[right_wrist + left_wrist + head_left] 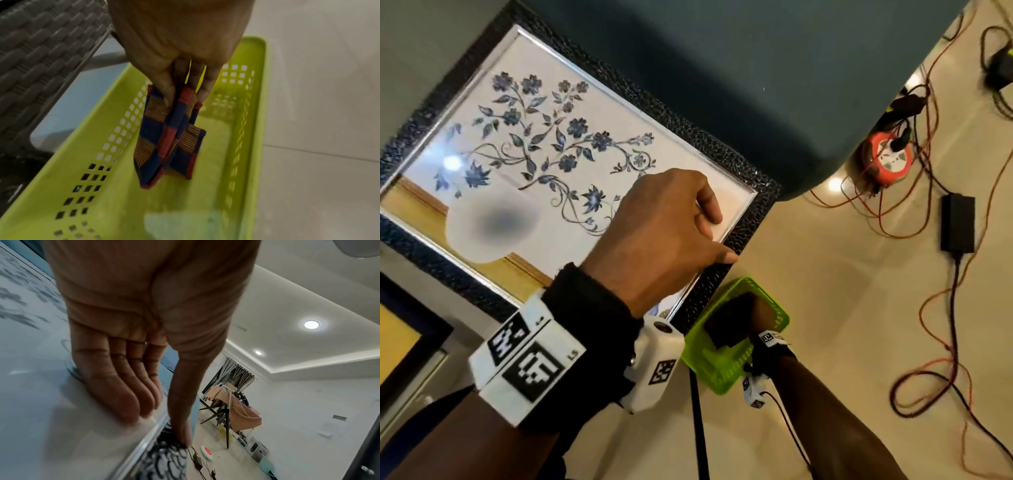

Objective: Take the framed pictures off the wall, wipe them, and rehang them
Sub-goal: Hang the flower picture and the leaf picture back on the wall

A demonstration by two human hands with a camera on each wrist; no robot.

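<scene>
Left hand [664, 226] covers picture [544, 144] corner; cloth [170, 138] blurred.

An orange cable reel [889, 158] is seen on the pale tiled floor [825, 274], tangled orange and black cords [935, 373] being spread around it — a black power adapter [958, 222] lies nearby. Farther off, a peach cloth [236, 405] is draped over a black stand [216, 413].

A dark teal wall [722, 68] meets a glossy cream tiled floor [825, 274] strewn with orange cables [935, 370]. 2 round recessed ceiling lights [311, 324] glow in the white ceiling [308, 288].
</scene>
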